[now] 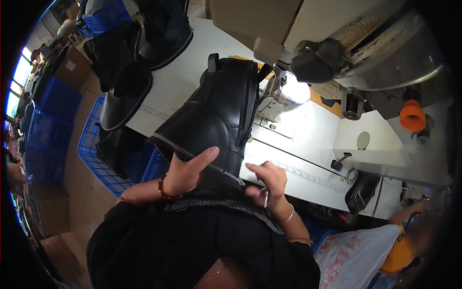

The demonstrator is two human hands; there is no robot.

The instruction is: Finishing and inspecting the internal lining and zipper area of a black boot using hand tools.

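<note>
left hand (185, 173) fingers clamped on black boot upper (219, 120) | right hand (269, 185) pinching small metal snips (265, 196) | risk: snips nick leather near zipper (192, 156)

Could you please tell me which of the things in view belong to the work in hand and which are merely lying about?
In hand:
- black boot upper, held by left hand
- its zipper
- small metal tool in right hand
- sewing machine

Lying about:
- other black uppers
- blue crates
- orange cone
- white table
</note>
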